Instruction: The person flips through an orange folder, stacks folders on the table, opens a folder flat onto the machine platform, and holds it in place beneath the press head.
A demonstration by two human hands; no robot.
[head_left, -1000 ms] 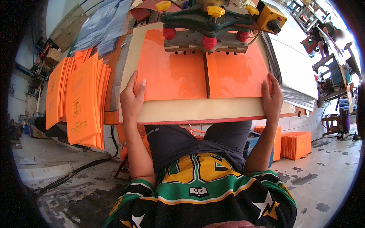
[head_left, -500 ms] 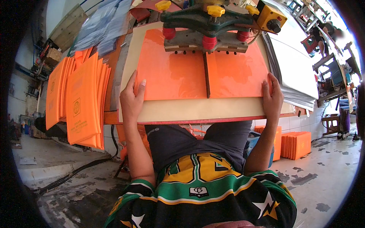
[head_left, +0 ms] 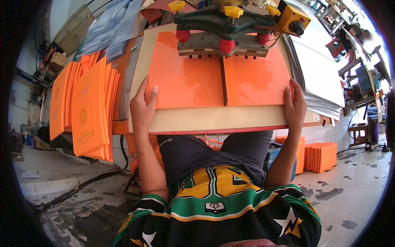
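An orange sheet with a glossy clear surface (head_left: 185, 82) lies flat on a beige board (head_left: 214, 119), under the head of a press (head_left: 224, 24). A dark narrow bar (head_left: 224, 82) runs across the sheet from the press toward me. My left hand (head_left: 144, 103) rests at the sheet's left edge, thumb and fingers apart. At the right edge my right hand (head_left: 294, 103) lies in the same way, its fingers spread from the thumb. Both hands touch the sheet's edges and the board, and neither is closed round anything.
Orange printed folders (head_left: 88, 111) stand stacked at the left. Clear plastic sheets (head_left: 109, 33) lie behind them. A white sheet stack (head_left: 317, 70) is at the right, with a yellow control box (head_left: 294, 18) above. More orange folders (head_left: 321, 157) stand on the floor. A person sits far right.
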